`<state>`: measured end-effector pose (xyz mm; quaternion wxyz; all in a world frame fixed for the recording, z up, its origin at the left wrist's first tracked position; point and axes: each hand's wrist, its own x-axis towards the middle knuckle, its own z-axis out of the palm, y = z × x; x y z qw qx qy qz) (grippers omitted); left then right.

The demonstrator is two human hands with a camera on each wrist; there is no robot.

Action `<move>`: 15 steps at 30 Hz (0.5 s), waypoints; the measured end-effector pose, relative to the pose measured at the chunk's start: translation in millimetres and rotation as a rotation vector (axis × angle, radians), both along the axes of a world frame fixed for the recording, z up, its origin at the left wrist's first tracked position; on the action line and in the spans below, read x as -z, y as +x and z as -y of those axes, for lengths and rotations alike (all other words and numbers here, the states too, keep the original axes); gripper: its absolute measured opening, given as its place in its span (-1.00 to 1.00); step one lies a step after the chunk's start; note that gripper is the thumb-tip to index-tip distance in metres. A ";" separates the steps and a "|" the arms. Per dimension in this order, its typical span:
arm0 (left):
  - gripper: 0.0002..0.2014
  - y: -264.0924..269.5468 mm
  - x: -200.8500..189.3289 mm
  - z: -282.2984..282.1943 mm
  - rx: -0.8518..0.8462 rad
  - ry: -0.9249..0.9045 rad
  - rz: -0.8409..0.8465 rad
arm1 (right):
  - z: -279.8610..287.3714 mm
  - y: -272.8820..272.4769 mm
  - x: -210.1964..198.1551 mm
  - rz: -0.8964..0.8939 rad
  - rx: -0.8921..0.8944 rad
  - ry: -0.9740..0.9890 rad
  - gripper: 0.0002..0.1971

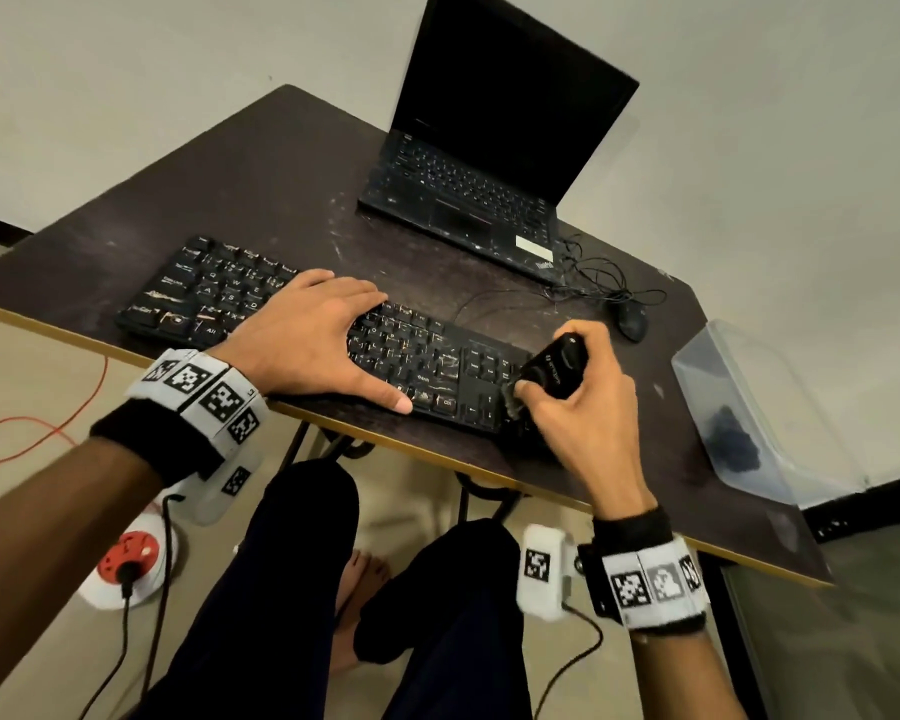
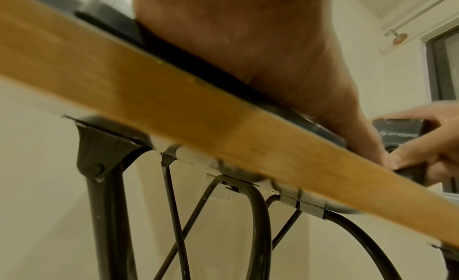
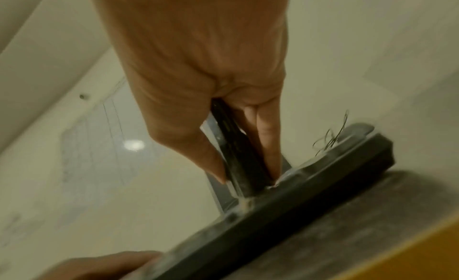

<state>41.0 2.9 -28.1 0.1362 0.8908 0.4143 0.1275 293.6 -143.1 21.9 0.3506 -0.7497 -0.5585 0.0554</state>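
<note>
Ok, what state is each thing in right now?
Laptop: lid open, screen dark.
Keyboard: flat on table, dusty.
Left hand: open, flat on keyboard.
Right hand: holds black handheld tool, tip at keyboard's right end.
Mouse: on table, untouched.
Extension socket: plug inserted.

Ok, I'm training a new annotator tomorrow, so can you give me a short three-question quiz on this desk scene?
1. True or false: the left hand lies flat on the keyboard.
2. Multiple choice: the right hand grips A) a pen, B) a small black handheld device, C) a cloth.
3. Fill the gap: the screen of the open laptop is ___ (lit or dark).

Key: 1 true; 2 B; 3 dark.
</note>
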 end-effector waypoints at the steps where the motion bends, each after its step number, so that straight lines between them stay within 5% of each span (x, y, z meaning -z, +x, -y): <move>1: 0.49 0.6 -0.3 0.2 0.007 -0.004 -0.005 | -0.3 4.2 2.2 -0.009 0.039 0.017 -0.46; 5: 0.49 -0.4 0.0 1.7 0.007 -0.007 -0.009 | 1.9 -7.0 -1.1 -0.025 -0.142 -0.030 -0.48; 9: 0.49 1.2 -1.0 0.4 0.012 0.005 -0.017 | -13.7 8.2 -5.4 -0.031 0.017 -0.004 -0.47; 13: 0.49 -0.6 -1.1 1.1 0.009 -0.009 -0.013 | -8.0 -7.1 -8.1 -0.043 -0.247 -0.096 -0.48; 15: 0.49 0.2 -1.6 0.7 0.005 -0.003 -0.007 | -18.2 1.1 -9.9 -0.029 -0.176 -0.065 -0.47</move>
